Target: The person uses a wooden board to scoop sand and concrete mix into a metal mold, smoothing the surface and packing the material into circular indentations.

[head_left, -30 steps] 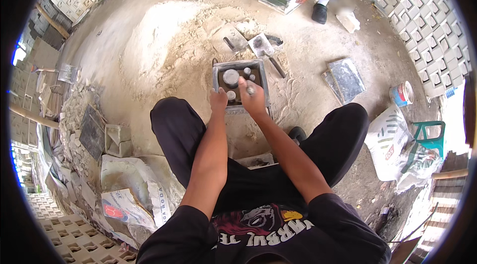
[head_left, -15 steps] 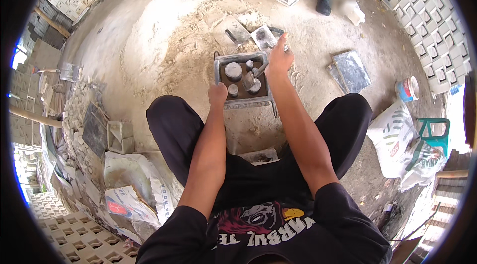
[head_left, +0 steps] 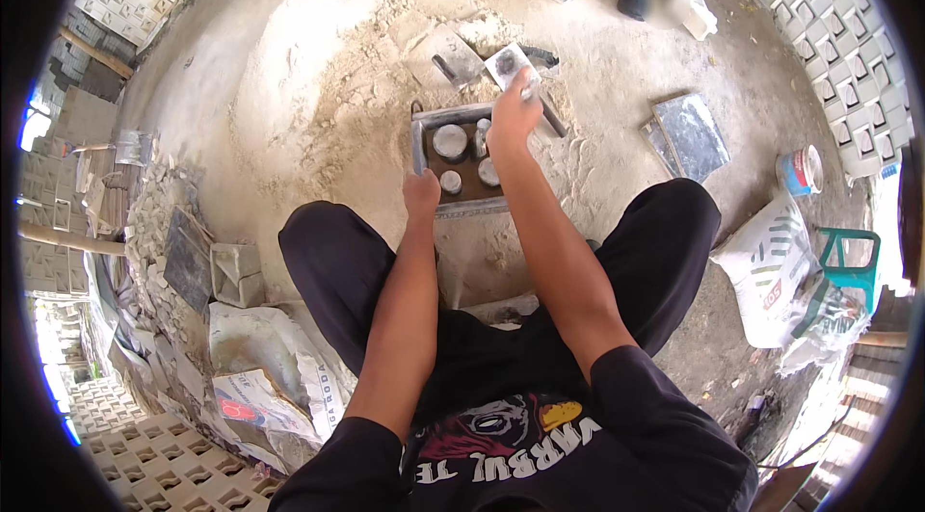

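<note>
Gripping mould frame point(head_left: 420, 141) edge, left hand point(head_left: 421, 194)

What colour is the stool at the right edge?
Green: the stool shows in the head view, partly hidden behind a white sack.

right sack point(head_left: 771, 266): white, red and green print, slumped by the green stool point(head_left: 848, 266)
left sacks point(head_left: 265, 382): crumpled white, red and blue print, on the floor
tub point(head_left: 800, 170): round, white-blue label
</note>
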Available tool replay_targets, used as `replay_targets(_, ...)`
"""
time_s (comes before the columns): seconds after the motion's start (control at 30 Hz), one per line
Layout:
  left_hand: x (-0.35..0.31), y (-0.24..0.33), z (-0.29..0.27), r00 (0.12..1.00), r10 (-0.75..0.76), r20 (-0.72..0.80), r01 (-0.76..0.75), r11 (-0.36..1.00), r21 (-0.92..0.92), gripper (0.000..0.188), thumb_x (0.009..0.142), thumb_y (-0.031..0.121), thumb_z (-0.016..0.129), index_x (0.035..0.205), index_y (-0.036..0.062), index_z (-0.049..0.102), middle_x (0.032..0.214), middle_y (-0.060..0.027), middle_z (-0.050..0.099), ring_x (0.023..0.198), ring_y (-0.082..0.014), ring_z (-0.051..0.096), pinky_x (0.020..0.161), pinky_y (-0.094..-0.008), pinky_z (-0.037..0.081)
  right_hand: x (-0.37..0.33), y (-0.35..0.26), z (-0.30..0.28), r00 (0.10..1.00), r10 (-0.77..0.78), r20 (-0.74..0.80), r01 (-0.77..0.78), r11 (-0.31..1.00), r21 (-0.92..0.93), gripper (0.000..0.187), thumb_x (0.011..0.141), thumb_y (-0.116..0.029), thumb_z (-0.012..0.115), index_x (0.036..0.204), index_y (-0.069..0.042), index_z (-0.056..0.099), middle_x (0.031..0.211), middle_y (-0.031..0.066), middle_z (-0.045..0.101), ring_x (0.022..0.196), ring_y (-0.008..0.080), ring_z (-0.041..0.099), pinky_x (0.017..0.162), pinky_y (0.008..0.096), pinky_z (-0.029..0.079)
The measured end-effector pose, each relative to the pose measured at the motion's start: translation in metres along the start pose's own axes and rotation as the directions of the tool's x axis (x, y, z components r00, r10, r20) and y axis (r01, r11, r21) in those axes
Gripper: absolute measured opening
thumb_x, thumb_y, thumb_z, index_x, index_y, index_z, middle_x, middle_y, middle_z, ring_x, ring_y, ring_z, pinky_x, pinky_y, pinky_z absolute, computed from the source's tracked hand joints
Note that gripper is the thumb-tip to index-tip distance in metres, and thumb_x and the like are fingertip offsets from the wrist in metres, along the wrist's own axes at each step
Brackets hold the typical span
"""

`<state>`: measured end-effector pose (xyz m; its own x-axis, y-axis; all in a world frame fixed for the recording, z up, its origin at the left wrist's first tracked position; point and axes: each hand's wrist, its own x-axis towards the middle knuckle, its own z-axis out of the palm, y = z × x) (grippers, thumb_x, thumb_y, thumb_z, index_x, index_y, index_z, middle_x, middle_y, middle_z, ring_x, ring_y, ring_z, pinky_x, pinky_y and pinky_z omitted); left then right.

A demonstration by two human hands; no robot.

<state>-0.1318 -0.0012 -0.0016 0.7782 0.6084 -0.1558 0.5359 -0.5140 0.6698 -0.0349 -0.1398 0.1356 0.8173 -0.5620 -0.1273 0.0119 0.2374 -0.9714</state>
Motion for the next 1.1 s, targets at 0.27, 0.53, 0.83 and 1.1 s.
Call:
replay_targets(0.27,-0.003,0.015,0.003,0.996,-0.042,0.073,0.043,0.999,-0.005,0.048,0.088,0.031,0.048,0.102,-0.0132,0.06,0.104,-0.0362,0.06,0.102,-0.0503,0.057,0.09,-0.052,0.045,0.007,0.009,0.019,0.942,-0.247,0.227,0.282,0.95,-0.134,0.053,0.097,-0.04,0.054,0.071,0.007,0.058,0.06,0.0057,0.053,0.061,0.0137,0.043,0.058,0.0354,0.039)
replay_targets(0.53,0.008,-0.018,0.02,0.999,-0.037,0.011,0.037,0.999,-0.003,0.052,0.087,0.031,0.046,0.118,-0.011,0.049,0.118,-0.0327,0.054,0.11,-0.0469,0.053,0.094,-0.0529,0.042,0.009,-0.014,0.026,0.767,-0.196,0.611,0.43,0.864,-0.262,0.046,0.093,-0.039,0.058,0.072,0.002,0.06,0.061,0.0102,0.057,0.057,0.0175,0.05,0.058,0.0364,0.042)
replay_targets(0.83,-0.008,0.007,0.019,0.984,-0.038,-0.177,0.027,0.998,-0.063,0.051,0.09,0.031,0.05,0.123,-0.0077,0.048,0.126,-0.0286,0.051,0.118,-0.0427,0.05,0.098,-0.0501,0.04,0.045,-0.022,0.031,0.762,-0.105,0.64,0.238,0.963,-0.125,0.036,0.087,-0.029,0.065,0.074,0.004,0.064,0.058,0.0065,0.055,0.054,0.0129,0.047,0.056,0.0319,0.041)
replay_targets(1.1,0.02,0.043,0.009,0.951,-0.008,-0.309,-0.052,0.981,-0.186,0.054,0.092,0.033,0.049,0.134,-0.0007,0.045,0.131,-0.0257,0.048,0.123,-0.041,0.046,0.102,-0.0502,0.037,0.033,-0.026,0.023,0.802,-0.141,0.581,0.226,0.971,-0.075,0.039,0.09,-0.027,0.063,0.065,0.003,0.059,0.056,0.0011,0.052,0.056,0.0087,0.043,0.053,0.0299,0.037)
